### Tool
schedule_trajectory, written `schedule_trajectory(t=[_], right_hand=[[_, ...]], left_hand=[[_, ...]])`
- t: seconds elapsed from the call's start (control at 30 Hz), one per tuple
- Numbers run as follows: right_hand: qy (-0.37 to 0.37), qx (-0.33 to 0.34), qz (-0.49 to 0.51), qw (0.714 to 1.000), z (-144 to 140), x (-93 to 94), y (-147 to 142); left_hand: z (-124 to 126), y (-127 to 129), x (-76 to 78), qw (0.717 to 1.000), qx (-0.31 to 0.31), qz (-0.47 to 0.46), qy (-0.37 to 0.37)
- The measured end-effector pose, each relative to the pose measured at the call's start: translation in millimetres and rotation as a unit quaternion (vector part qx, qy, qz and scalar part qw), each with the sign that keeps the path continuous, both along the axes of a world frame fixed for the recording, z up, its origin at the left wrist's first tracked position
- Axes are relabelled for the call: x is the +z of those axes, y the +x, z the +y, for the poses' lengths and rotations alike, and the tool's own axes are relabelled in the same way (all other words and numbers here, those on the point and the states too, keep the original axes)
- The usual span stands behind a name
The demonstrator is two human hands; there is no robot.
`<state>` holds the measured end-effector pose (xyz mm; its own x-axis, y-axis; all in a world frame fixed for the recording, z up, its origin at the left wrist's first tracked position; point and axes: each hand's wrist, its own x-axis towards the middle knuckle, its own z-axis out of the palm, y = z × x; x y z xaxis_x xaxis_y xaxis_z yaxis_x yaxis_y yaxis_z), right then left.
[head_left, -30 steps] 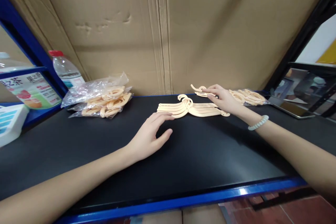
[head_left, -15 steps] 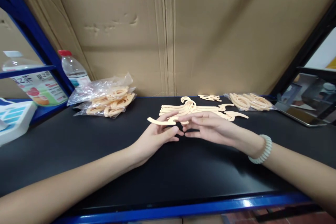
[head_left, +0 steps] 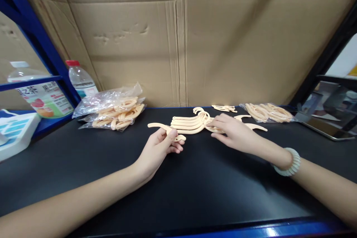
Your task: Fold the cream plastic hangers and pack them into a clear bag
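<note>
Near edge of bench: blue rail (head_left: pixel 262 230), slightly glossy, then a wide black tabletop (head_left: pixel 181 189). Both forearms come in from the lower corners, the right wrist wearing a pale beaded bracelet (head_left: pixel 290 163). Left hand (head_left: pixel 156 148) is closed, thumb pressed over bent fingers, gripping one loose cream hanger arm (head_left: pixel 158 125); the piece sits just above the tabletop, its curved end pointing left, its holed end showing right of the thumb. Right hand (head_left: pixel 237 134) lies palm down over the right half of a hanger stack (head_left: pixel 192 132), fingers slightly bent, thumb a little apart from them; cannot tell whether it pinches a piece. Stack lies flat at mid-bench, hooks bunched at its centre, left arms in neat parallel rows. Another loose cream arm (head_left: pixel 259 127) juts out beyond the right hand. Farther back: small pile of cream pieces (head_left: pixel 224 108) near the rear edge; to its right, a clear bag of hangers (head_left: pixel 269 112); at left, a heap of bagged hangers (head_left: pixel 122 115), with a red-capped bottle (head_left: pixel 80 80) behind. Large white-capped bottle (head_left: pixel 47 100) stands at far left, behind a blue bar. Brown cardboard (head_left: pixel 134 44) backs everything
</note>
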<state>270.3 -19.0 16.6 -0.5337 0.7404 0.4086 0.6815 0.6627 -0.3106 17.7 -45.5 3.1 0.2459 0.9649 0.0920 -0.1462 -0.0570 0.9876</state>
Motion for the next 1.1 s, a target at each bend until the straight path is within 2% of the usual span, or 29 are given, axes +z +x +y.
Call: schedule_trajectory(t=[0.07,0.13,0.5,0.67,0.9,1.1], right_hand=[[0.054,-0.049,-0.074,0.995,10.0,-3.2,10.5],[0.048,-0.073,-0.093,0.992,18.3,-7.3,17.1],[0.036,-0.105,-0.031,0.993,39.6,-25.7,14.7],[0.027,-0.084,0.005,0.996,39.0,-24.2,16.0],[-0.109,-0.005,0.14,0.984,30.1,-11.1,19.4],[-0.122,0.024,0.128,0.984,20.2,6.6,21.1]], left_hand=[[-0.1,-0.6,0.7,1.0,0.008,0.004,-0.005],[-0.3,-0.9,0.6,1.0,0.013,0.012,-0.004],[1.5,-3.0,3.0,0.998,0.024,0.042,0.028],[6.5,-5.3,5.3,0.999,0.043,0.018,0.024],[25.4,-16.8,1.4,0.998,0.023,-0.053,-0.022],[30.4,-21.0,-0.2,0.994,0.002,-0.09,-0.058]])
